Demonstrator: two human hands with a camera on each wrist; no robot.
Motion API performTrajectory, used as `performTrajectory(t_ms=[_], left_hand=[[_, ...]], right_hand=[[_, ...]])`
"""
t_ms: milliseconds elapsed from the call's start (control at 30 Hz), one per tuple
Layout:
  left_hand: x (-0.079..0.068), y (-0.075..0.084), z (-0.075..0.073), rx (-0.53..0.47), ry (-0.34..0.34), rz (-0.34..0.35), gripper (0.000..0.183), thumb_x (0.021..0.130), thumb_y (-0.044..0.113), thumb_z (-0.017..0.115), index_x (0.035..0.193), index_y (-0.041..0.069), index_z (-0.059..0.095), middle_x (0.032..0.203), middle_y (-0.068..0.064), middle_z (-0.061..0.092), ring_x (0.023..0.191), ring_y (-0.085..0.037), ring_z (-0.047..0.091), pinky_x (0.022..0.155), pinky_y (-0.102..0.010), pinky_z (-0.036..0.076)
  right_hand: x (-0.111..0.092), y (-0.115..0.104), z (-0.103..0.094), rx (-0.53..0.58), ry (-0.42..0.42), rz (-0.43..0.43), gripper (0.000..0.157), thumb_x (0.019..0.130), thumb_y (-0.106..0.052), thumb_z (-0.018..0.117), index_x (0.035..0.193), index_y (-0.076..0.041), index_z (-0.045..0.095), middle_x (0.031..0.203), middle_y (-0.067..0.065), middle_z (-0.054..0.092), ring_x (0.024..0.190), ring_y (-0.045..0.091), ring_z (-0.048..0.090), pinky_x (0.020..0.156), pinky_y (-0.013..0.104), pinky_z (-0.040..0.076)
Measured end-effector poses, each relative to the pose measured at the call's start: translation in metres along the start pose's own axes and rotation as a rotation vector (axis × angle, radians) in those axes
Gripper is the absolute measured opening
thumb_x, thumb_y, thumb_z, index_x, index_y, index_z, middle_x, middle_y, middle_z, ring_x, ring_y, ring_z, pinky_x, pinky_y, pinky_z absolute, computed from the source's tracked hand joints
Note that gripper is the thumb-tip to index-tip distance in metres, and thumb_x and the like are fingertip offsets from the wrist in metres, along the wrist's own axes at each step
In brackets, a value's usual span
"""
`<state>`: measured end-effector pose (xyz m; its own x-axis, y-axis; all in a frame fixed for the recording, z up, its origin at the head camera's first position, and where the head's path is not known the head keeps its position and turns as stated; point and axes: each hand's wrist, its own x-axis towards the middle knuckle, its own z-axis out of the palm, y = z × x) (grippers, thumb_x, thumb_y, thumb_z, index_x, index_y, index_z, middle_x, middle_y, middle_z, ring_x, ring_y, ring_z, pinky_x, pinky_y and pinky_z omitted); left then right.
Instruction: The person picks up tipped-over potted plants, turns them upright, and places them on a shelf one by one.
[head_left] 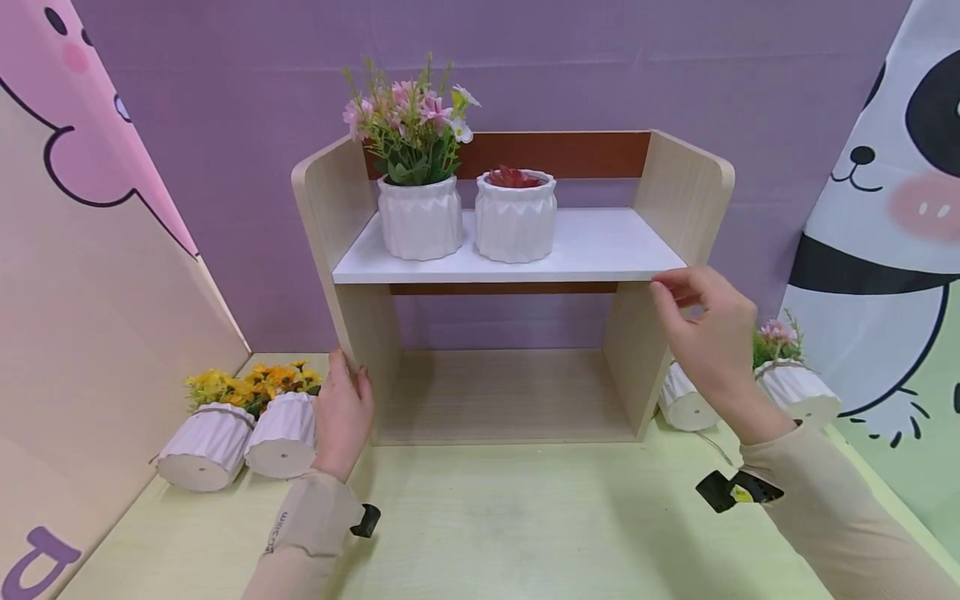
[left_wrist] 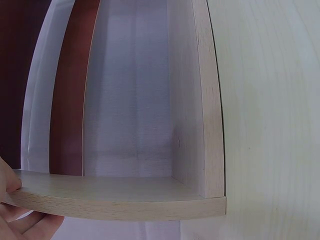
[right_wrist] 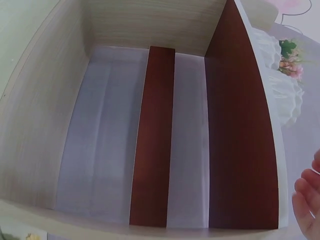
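Observation:
A small wooden shelf unit (head_left: pixel 502 396) with pale side panels stands on the table. My left hand (head_left: pixel 343 417) grips the front edge of its left side panel (left_wrist: pixel 120 207), thumb on one face and fingers on the other. Close to the right end of the white shelf board (head_left: pixel 600 242) is my right hand (head_left: pixel 705 333), its fingers loosely bent and holding nothing. In the right wrist view its fingertips (right_wrist: pixel 305 195) show beside the board's white edge. On the board stand two white pots, one with pink flowers (head_left: pixel 420 212), the other with a red succulent (head_left: pixel 516 217).
Two white pots with yellow and orange flowers (head_left: pixel 206 446) lie tipped left of the unit. To the right, a pot with pink flowers (head_left: pixel 798 392) and another white pot (head_left: pixel 684 400) lie tipped, partly behind the right arm. A purple cloth (head_left: pixel 562 67) hangs behind.

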<state>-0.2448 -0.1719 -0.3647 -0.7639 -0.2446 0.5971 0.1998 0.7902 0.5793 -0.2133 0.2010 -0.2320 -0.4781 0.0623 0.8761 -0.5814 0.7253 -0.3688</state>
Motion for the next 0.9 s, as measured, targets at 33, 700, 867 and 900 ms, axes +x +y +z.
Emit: performTrajectory(t_ms=[33, 700, 867, 900], left_hand=[[0.000, 0.000, 0.000, -0.001, -0.002, 0.000, 0.035, 0.093, 0.013, 0.048, 0.121, -0.004, 0.036, 0.106, -0.031, 0.057, 0.078, -0.046, 0.061, 0.060, -0.053, 0.052], [0.001, 0.000, -0.001, -0.010, -0.005, 0.009, 0.034, 0.093, 0.012, 0.047, 0.121, -0.005, 0.036, 0.105, -0.031, 0.057, 0.079, -0.046, 0.061, 0.060, -0.052, 0.052], [0.000, 0.001, -0.001, -0.005, 0.002, 0.020, 0.033, 0.093, 0.012, 0.048, 0.119, -0.005, 0.037, 0.103, -0.031, 0.057, 0.076, -0.045, 0.061, 0.059, -0.052, 0.052], [0.000, 0.001, -0.001, -0.004, 0.003, 0.022, 0.033, 0.092, 0.012, 0.048, 0.119, -0.005, 0.037, 0.102, -0.031, 0.057, 0.076, -0.045, 0.061, 0.059, -0.052, 0.052]], right_hand=[[-0.001, 0.001, -0.001, -0.003, -0.004, 0.007, 0.010, 0.084, -0.009, 0.061, 0.087, -0.002, 0.067, 0.076, 0.008, 0.063, 0.067, -0.015, 0.046, 0.056, 0.005, 0.039], [-0.029, 0.046, -0.014, -0.104, 0.034, 0.105, 0.012, 0.083, -0.006, 0.057, 0.085, 0.004, 0.064, 0.071, 0.016, 0.064, 0.060, -0.024, 0.038, 0.057, 0.002, 0.032], [-0.036, 0.058, -0.015, -0.175, -0.013, 0.201, 0.014, 0.084, -0.008, 0.055, 0.087, 0.003, 0.064, 0.072, 0.017, 0.064, 0.056, -0.026, 0.035, 0.053, 0.008, 0.030], [-0.037, 0.061, -0.015, -0.191, -0.026, 0.220, 0.015, 0.085, -0.009, 0.055, 0.087, 0.003, 0.064, 0.073, 0.017, 0.064, 0.056, -0.026, 0.034, 0.052, 0.009, 0.031]])
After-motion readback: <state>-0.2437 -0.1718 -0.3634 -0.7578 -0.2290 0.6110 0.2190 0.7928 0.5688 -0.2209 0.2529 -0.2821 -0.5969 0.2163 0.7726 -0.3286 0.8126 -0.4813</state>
